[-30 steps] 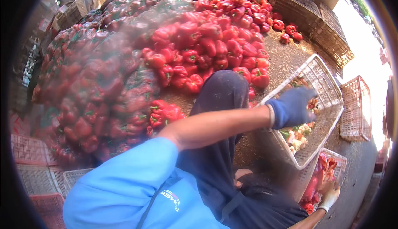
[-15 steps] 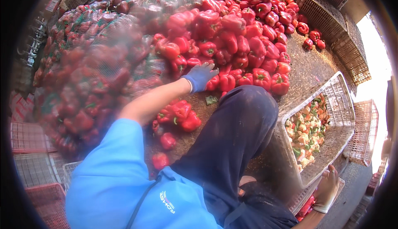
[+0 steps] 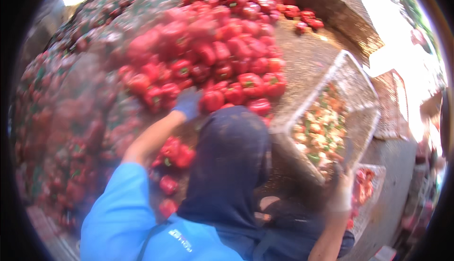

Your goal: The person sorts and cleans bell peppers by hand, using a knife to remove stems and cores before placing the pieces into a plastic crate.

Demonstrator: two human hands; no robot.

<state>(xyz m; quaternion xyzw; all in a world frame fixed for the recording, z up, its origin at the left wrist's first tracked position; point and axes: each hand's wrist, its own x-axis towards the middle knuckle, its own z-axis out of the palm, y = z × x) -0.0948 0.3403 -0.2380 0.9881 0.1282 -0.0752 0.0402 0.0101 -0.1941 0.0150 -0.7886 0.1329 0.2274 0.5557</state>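
Note:
My left hand (image 3: 188,103), in a blue glove, reaches to the near edge of a heap of red bell peppers (image 3: 221,48). Its fingers are smeared by motion, so I cannot make out a grip. At the near right corner of a tilted pale plastic crate (image 3: 285,125) is my right hand (image 3: 341,187), in a pale glove. Blur hides what its fingers do. Inside that crate lie pepper cores (image 3: 319,135) with green stems. Several loose bell peppers (image 3: 176,153) lie on the floor left of my raised knee.
Net sacks full of red peppers (image 3: 61,133) fill the left side. Behind the tilted crate stands another plastic crate (image 3: 390,102). A lower crate with red pepper pieces (image 3: 364,185) sits by my right forearm. A few stray peppers (image 3: 309,19) lie near the back crates.
The view has swung right, shifting everything leftward. My left hand has drawn back to the heap's near edge. My right hand has risen along the tilted crate's near end.

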